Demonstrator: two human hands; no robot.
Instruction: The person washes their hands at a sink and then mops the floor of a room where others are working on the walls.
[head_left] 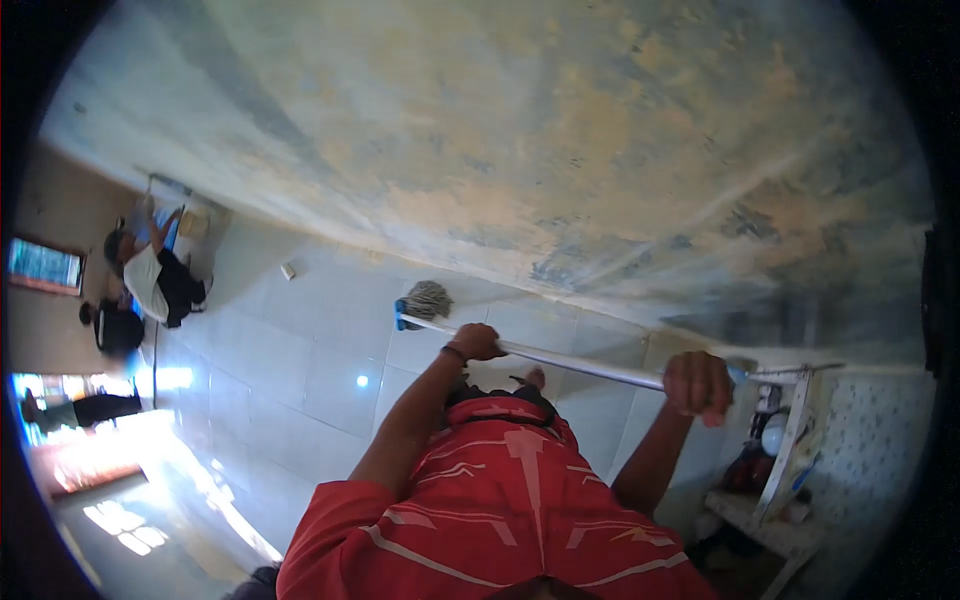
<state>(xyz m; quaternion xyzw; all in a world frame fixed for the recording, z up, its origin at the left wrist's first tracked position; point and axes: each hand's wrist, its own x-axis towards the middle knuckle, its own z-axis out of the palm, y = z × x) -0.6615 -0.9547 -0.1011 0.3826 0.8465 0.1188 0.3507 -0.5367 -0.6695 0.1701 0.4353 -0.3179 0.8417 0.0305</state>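
A mop (570, 363) with a pale handle and a grey string head (429, 299) stretches across in front of my body. Its blue head clamp (400, 315) lies to the left, with the strings on the tiled floor near the foot of the wall. My left hand (477, 342) is wrapped around the handle on the side closer to the mop head. Farther right, my right hand (698, 384) is closed around the handle near its other end.
A stained, patchy wall (560, 150) rises in front of me. Pale floor tiles (300, 350) run to the left, with a small light block (288, 271) on them. Several people, one in a white shirt (150, 285), are at the far left. A white shelf (785, 450) holding items stands right.
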